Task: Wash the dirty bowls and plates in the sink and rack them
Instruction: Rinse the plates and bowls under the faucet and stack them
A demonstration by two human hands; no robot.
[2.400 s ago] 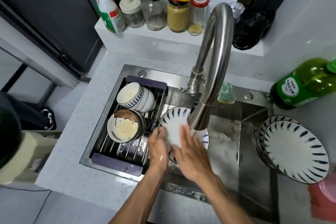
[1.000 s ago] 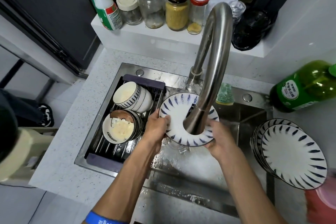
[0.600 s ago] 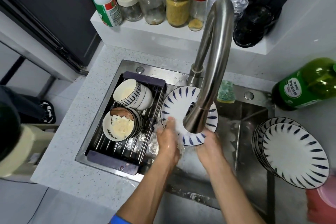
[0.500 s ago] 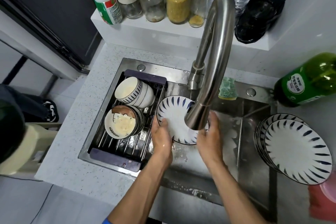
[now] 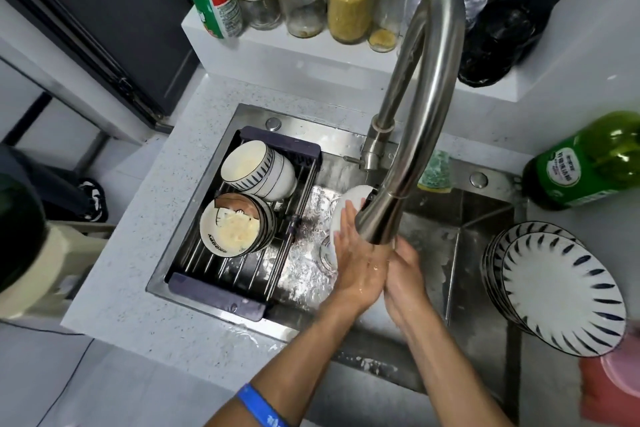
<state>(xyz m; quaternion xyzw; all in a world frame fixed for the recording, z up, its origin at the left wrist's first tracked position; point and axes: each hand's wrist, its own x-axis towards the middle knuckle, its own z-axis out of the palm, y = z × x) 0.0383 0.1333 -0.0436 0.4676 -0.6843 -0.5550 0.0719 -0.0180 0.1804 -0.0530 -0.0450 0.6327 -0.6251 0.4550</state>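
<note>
Two hands meet under the tap [image 5: 377,222]: your left hand [image 5: 356,253] lies flat, fingers straight, against the white plate [image 5: 349,198] standing on edge in the sink [image 5: 485,215]; your right hand [image 5: 405,270] holds it from the other side, its grip hidden. Left, dirty bowls [image 5: 232,225] sit in the rack [image 5: 214,295]. Right, stacked plates [image 5: 561,291] rest on the bench [image 5: 114,291].

Both forearms are bare and sleeveless down to the wet, glistening left hand [image 5: 356,265] and right hand [image 5: 405,274], and the left forearm wears a bright blue wristband [image 5: 261,407] with faint pale lettering along the band.
</note>
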